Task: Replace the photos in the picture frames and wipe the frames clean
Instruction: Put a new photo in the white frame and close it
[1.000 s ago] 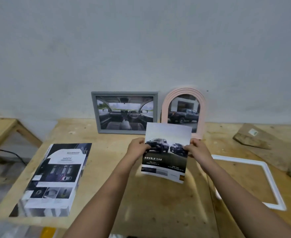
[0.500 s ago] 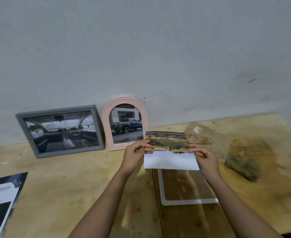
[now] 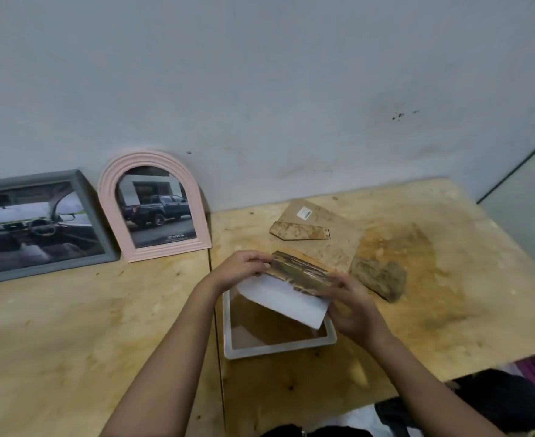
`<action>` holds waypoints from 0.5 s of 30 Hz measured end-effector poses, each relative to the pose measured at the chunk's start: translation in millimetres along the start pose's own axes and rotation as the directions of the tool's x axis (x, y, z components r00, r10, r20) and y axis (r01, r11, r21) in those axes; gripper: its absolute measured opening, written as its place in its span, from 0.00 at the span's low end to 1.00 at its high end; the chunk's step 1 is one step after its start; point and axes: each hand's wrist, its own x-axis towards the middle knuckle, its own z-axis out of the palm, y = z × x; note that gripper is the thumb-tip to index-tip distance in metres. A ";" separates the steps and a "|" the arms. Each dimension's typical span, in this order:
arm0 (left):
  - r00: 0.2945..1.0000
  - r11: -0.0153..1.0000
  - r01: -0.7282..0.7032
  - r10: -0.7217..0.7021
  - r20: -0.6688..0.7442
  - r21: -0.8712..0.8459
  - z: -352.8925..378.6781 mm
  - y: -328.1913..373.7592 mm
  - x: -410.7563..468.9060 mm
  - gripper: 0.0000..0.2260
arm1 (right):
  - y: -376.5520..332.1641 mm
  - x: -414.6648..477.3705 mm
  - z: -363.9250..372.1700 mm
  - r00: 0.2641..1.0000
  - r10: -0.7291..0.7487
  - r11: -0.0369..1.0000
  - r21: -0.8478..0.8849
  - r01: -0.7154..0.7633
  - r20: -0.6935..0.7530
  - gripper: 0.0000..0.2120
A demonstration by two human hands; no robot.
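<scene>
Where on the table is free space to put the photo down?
Free: bare wood left of the white frame, in front of the grey frame and pink frame. Crowded: right of the hands, by the backing board and cloth.

So the counter [image 3: 70,342] is bare plywood, two sheets with a seam running down the middle, and the right sheet has a big brownish stain out around 3 o'clock. Sitting on it: a grey frame [image 3: 80,181] at 9 o'clock and a pink arched frame [image 3: 108,197] just beside it, both leaning on the wall. A white empty frame [image 3: 279,348] lies flat near the center. Up around 1 o'clock there's a brown backing board [image 3: 329,222] with a smaller stained piece [image 3: 297,231] on top, and a grubby sponge-looking lump [image 3: 379,275] near it.
</scene>
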 end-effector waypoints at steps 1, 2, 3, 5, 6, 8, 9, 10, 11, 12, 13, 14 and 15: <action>0.998 0.996 -0.002 -0.003 0.056 0.088 1.7 -2.2 1.6 0.14 | -3.8 -9.2 5.1 0.998 -0.027 1.000 0.001 0.027 0.053 0.07; 0.995 0.982 -0.004 -0.014 0.094 0.188 3.1 -4.9 2.1 0.15 | -7.1 -18.8 11.4 0.993 -0.053 0.999 -0.003 0.054 0.109 0.08; 0.992 0.964 0.000 -0.033 0.120 0.266 3.8 -8.8 1.8 0.17 | -10.3 -27.4 17.4 0.983 -0.067 0.998 -0.006 0.069 0.169 0.09; 0.987 0.923 0.014 -0.075 0.144 0.384 5.2 -13.4 -3.4 0.18 | -18.0 -39.5 28.0 0.965 -0.073 0.997 -0.009 0.078 0.250 0.09; 0.985 0.900 0.021 -0.094 0.148 0.435 6.4 -15.4 -5.5 0.18 | -21.3 -43.0 33.4 0.961 -0.074 0.996 -0.028 0.084 0.267 0.09; 0.984 0.853 0.007 -0.097 0.146 0.521 9.7 -20.2 -10.3 0.18 | -29.4 -46.8 45.0 0.955 -0.064 0.991 -0.098 0.096 0.289 0.10; 0.986 0.826 -0.022 -0.077 0.151 0.563 12.6 -22.5 -13.1 0.18 | -34.1 -48.1 49.4 0.952 -0.043 0.989 -0.123 0.084 0.302 0.10; 0.987 0.796 -0.045 -0.057 0.148 0.604 14.6 -25.0 -16.2 0.17 | -38.8 -48.7 54.0 0.952 -0.018 0.988 -0.138 0.063 0.305 0.10; 0.991 0.776 -0.056 -0.036 0.132 0.629 16.5 -30.1 -18.9 0.18 | -43.1 -48.7 58.3 0.954 0.005 0.988 -0.151 0.042 0.300 0.10; 0.994 0.775 -0.050 -0.025 0.110 0.630 19.3 -34.1 -22.1 0.18 | -46.7 -48.3 61.6 0.958 0.020 0.986 -0.166 0.028 0.285 0.10; 0.997 0.778 -0.038 -0.011 0.073 0.627 22.7 -38.2 -27.3 0.19 | -50.4 -47.5 64.5 0.960 0.032 0.984 -0.175 0.017 0.278 0.11; 0.999 0.777 -0.030 0.013 0.031 0.629 26.2 -42.5 -34.2 0.19 | -53.2 -47.1 67.2 0.962 0.033 0.984 -0.179 0.017 0.273 0.11; 0.997 0.766 -0.026 0.063 -0.035 0.642 30.2 -46.8 -40.6 0.20 | -54.8 -46.4 69.0 0.960 0.033 0.983 -0.181 0.019 0.280 0.11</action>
